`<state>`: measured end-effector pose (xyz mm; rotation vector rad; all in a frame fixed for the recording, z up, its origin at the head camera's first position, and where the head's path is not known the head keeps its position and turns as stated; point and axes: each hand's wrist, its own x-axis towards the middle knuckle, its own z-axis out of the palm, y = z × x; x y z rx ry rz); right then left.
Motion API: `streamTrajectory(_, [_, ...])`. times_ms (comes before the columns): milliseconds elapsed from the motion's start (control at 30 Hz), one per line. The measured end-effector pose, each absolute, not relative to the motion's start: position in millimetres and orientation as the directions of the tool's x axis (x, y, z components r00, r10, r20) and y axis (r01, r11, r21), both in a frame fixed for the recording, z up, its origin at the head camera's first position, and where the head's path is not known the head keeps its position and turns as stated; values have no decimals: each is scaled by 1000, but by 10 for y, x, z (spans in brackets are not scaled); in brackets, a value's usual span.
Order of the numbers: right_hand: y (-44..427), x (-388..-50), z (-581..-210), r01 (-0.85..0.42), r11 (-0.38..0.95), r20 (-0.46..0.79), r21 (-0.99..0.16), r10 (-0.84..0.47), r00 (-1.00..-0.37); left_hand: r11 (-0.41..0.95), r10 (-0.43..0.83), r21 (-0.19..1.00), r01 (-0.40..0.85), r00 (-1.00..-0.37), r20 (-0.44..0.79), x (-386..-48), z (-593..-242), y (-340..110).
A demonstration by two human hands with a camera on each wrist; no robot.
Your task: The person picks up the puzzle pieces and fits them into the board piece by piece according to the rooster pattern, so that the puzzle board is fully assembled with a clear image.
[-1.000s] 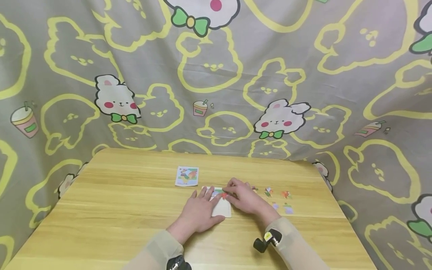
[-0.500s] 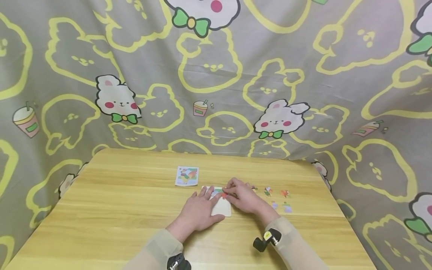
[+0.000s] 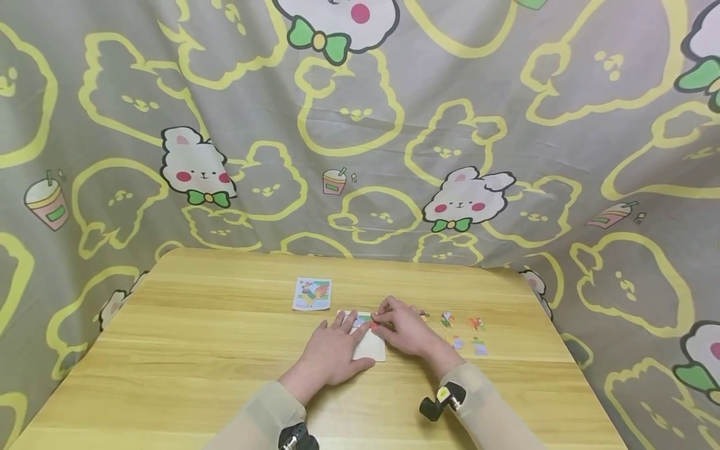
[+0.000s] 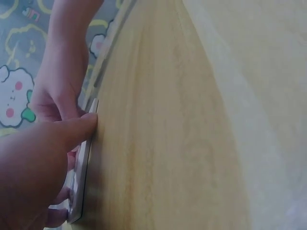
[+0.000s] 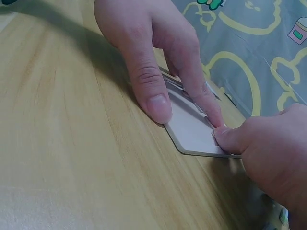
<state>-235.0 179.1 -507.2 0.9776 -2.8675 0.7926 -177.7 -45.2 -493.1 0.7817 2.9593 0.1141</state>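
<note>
A small white puzzle board [image 3: 368, 350] lies flat on the table, with coloured pieces along its far edge. My left hand [image 3: 330, 356] rests on it with extended fingers, its thumb at the near edge. In the left wrist view that thumb [image 4: 81, 128] lies against the board's rim [image 4: 82, 177]. At the board's far right, my right hand [image 3: 409, 330] pinches a red puzzle piece [image 3: 374, 325], mostly covered by the fingers. The right wrist view shows the bare part of the board [image 5: 189, 129] between both hands; the piece itself is hidden there.
Several loose puzzle pieces [image 3: 447, 320] lie right of my right hand, some partly hidden behind it. A picture card [image 3: 312, 294] with a colourful bird lies beyond the board, to the left. A patterned curtain [image 3: 360, 125] hangs behind the wooden table [image 3: 197, 337].
Both hands stay almost where they were, at the board. My right wrist has shifted very slightly to the left, and a little more of the loose pieces shows beside it.
</note>
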Motion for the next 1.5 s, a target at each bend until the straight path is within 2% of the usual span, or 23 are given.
streamTrajectory(400, [1801,-2336,-5113,-557,699,151,-449,-555,-818,847,508,191,496,-861,-14,-1763,-4998,-687])
streamTrajectory(733, [1830,-2322,-5122,-559,703,163,-439,-550,-819,835,528,177,521,-849,9,-1801,-5057,-963])
streamTrajectory(1200, [1825,-2321,-5077,-562,688,149,-459,-564,-812,834,522,218,506,-853,-16,-1819,-5021,-975])
streamTrajectory(1333, [1838,-2343,-5070,-550,671,134,-497,-567,-813,832,518,242,500,-855,-15,-1816,-5013,-974])
streamTrajectory(1500, [1901,-2354,-5019,-502,622,104,-601,-562,-820,829,514,264,493,-857,-15,-1819,-5007,-988])
